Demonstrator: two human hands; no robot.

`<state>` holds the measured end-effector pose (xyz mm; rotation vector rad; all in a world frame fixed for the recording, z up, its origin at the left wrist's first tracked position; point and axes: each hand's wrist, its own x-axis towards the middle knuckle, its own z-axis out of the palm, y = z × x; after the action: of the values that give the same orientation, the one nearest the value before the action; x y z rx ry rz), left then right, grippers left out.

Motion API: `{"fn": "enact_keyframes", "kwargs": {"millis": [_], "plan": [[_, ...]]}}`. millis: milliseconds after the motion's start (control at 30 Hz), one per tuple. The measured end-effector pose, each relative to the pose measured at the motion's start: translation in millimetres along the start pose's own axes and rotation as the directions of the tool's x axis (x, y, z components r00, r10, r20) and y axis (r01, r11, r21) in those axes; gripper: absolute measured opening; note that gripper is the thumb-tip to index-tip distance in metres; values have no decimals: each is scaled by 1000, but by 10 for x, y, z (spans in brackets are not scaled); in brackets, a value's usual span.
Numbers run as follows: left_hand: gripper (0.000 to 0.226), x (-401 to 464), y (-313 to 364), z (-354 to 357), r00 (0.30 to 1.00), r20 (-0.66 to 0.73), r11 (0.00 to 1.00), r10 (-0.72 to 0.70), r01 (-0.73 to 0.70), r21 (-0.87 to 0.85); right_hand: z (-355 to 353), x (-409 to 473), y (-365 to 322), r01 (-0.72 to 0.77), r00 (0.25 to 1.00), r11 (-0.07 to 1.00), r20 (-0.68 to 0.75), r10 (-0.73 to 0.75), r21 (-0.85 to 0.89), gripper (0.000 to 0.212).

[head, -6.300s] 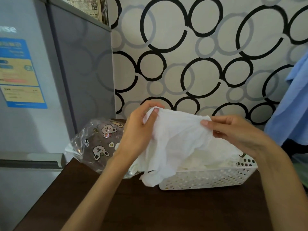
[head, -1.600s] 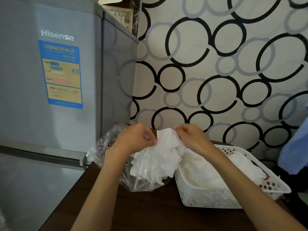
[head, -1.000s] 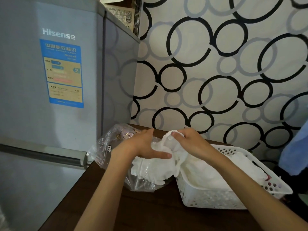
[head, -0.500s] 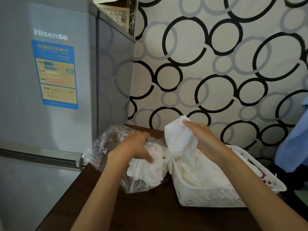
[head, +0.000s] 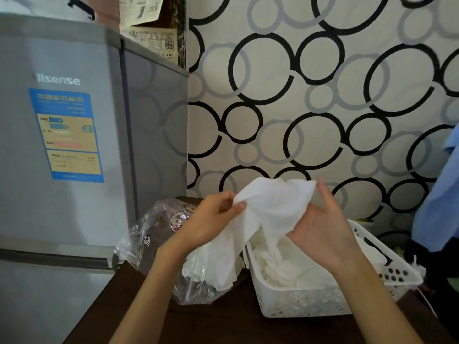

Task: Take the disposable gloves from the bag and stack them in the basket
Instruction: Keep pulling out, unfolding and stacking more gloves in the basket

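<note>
A thin white disposable glove is stretched out between my hands, above the gap between bag and basket. My left hand pinches its left edge. My right hand holds its right side, palm up, fingers round the film. The clear plastic bag with cartoon prints lies on the dark table at the left, with more white gloves spilling from its mouth. The white perforated basket stands to the right of the bag and holds a pile of gloves.
A grey fridge stands close on the left, its side against the table's left edge. A wall with a ring pattern is right behind the table. Blue cloth hangs at the far right beside the basket.
My left hand has left the bag and taken the glove's left edge. Both hands have raised the glove and spread it wider.
</note>
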<state>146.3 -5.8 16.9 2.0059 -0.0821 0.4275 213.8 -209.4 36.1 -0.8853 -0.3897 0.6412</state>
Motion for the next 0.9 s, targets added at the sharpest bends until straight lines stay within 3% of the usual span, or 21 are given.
{"fn": "enact_keyframes", "kwargs": {"millis": [100,200,300,400,433,533,600,733,833,900], "plan": [[20,-11,144,27,999,-23,993,37,-40,-114,-86,-38,-61,16,999,999,29,-15,-42,72],[15,-30,260,58,994,-41,987,100,-104,-120,-170,-23,-95,28,999,987,37,-22,-161,92],[11,-49,327,54,994,-19,990,109,-110,-85,-223,-45,-187,81,996,967,42,-73,-240,70],[17,-67,323,35,997,45,998,58,-57,-32,-321,-99,-326,104,994,938,14,-105,-332,80],[17,-77,318,28,997,74,999,36,-36,-6,-332,-132,-370,84,996,910,-1,-93,-405,80],[18,-89,293,39,986,169,998,-6,-4,63,-328,-242,-443,-5,999,742,-27,-18,-671,53],[21,-91,299,77,980,198,997,0,-17,79,-294,-279,-446,-28,1000,668,-23,16,-744,41],[26,-127,382,167,956,294,1000,-18,21,-8,-168,-274,-409,47,993,744,-47,-104,-666,29],[59,-119,421,215,973,226,998,-49,58,-33,-78,-289,-420,142,976,812,-55,-210,-566,21],[59,-95,429,232,979,199,993,-37,58,-100,-39,-304,-441,168,963,827,-90,-254,-536,21]]}}
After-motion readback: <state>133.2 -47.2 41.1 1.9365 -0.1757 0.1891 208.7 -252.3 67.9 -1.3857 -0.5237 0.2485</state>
